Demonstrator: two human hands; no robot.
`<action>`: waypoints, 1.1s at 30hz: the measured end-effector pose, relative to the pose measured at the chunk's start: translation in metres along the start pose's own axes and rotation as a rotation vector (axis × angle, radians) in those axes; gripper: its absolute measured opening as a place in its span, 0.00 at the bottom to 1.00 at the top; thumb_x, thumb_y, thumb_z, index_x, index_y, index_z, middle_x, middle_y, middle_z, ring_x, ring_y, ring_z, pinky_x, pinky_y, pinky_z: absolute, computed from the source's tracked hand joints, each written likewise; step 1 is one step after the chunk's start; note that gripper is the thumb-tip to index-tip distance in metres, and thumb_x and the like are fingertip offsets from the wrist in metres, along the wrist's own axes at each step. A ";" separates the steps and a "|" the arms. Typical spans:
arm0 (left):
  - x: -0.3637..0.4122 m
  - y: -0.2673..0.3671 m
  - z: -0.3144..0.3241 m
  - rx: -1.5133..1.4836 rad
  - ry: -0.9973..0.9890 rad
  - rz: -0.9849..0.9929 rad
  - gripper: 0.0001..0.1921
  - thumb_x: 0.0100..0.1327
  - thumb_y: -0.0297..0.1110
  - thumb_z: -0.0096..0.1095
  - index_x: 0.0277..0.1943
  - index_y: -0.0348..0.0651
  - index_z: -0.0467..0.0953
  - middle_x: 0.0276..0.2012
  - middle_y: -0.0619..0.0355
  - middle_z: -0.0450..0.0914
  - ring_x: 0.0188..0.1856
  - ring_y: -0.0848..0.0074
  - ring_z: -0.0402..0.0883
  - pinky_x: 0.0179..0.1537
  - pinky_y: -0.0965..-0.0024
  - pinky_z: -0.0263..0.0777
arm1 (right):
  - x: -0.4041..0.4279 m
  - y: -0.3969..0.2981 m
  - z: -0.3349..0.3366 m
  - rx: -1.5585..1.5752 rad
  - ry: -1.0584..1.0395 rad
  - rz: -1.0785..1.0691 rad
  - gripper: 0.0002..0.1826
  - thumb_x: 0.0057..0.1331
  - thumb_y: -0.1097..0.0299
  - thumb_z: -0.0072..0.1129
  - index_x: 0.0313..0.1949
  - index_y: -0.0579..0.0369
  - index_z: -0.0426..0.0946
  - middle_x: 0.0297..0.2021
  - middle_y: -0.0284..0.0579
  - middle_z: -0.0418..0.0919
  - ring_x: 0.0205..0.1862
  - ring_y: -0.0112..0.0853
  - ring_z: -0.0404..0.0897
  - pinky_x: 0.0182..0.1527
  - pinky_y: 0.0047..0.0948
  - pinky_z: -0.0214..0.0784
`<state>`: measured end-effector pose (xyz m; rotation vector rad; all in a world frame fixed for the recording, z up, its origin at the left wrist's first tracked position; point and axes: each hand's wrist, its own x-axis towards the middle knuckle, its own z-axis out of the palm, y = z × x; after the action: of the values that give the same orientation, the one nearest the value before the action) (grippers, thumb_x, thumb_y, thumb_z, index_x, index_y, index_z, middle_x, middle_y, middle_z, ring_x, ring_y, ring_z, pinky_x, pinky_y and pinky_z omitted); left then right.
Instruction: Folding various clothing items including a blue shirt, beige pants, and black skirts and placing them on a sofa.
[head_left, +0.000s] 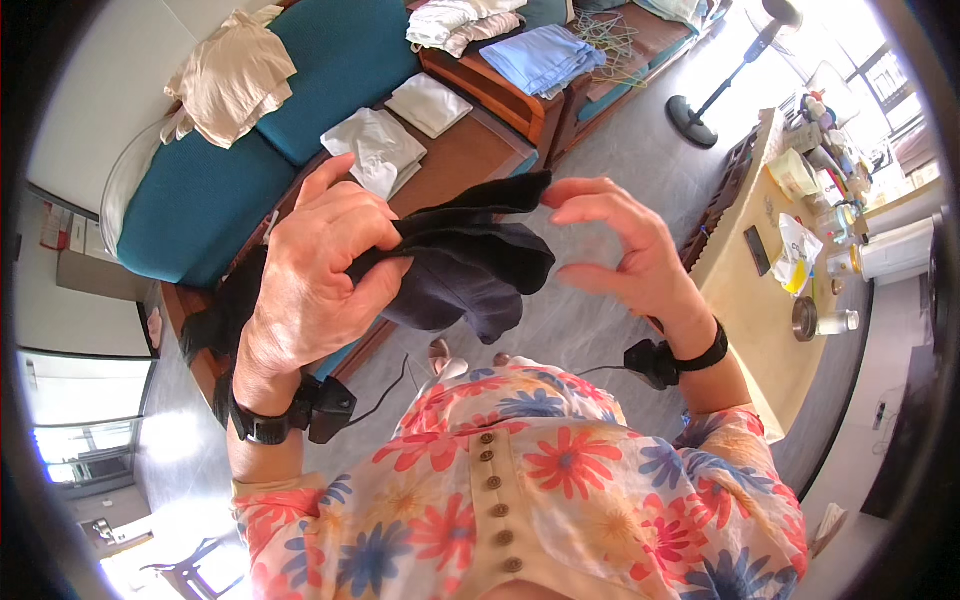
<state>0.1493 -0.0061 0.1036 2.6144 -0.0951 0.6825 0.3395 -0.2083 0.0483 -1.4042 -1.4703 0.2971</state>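
My left hand pinches a dark cloth garment between thumb and fingers, in front of my body. The garment is black with a greyish inner or lower part, and its loose folds reach to the right. My right hand is beside the free end of the cloth, fingers and thumb apart. Its fingertips are close to the upper black fold; whether they touch it is unclear. More black fabric lies behind my left forearm at the sofa's edge.
A sofa with teal cushions holds a beige garment and folded white cloths. Blue folded clothes and wire hangers lie farther back. A fan stands on the floor. At right is a cluttered table.
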 end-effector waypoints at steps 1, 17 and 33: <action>0.000 0.000 0.000 0.000 -0.003 0.004 0.10 0.37 0.18 0.63 0.24 0.38 0.68 0.23 0.56 0.72 0.30 0.68 0.75 0.58 0.55 0.58 | 0.002 -0.005 0.004 -0.078 -0.045 -0.029 0.20 0.47 0.77 0.63 0.43 0.55 0.73 0.47 0.46 0.71 0.49 0.37 0.71 0.50 0.32 0.62; -0.001 0.021 -0.001 -0.025 -0.124 0.090 0.11 0.35 0.19 0.64 0.24 0.39 0.70 0.23 0.56 0.72 0.32 0.67 0.76 0.58 0.54 0.58 | 0.018 0.017 -0.003 0.400 -0.065 0.028 0.05 0.54 0.74 0.62 0.30 0.59 0.76 0.51 0.47 0.70 0.47 0.27 0.70 0.48 0.25 0.61; -0.028 -0.011 0.015 -0.099 -0.100 -0.049 0.10 0.37 0.20 0.66 0.24 0.38 0.71 0.21 0.57 0.72 0.29 0.66 0.75 0.57 0.56 0.60 | 0.015 0.002 0.005 0.338 -0.085 0.183 0.04 0.52 0.77 0.62 0.27 0.62 0.76 0.37 0.46 0.77 0.34 0.23 0.73 0.37 0.20 0.64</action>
<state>0.1339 -0.0036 0.0738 2.5464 -0.0916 0.5163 0.3402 -0.1931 0.0518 -1.2622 -1.2883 0.6956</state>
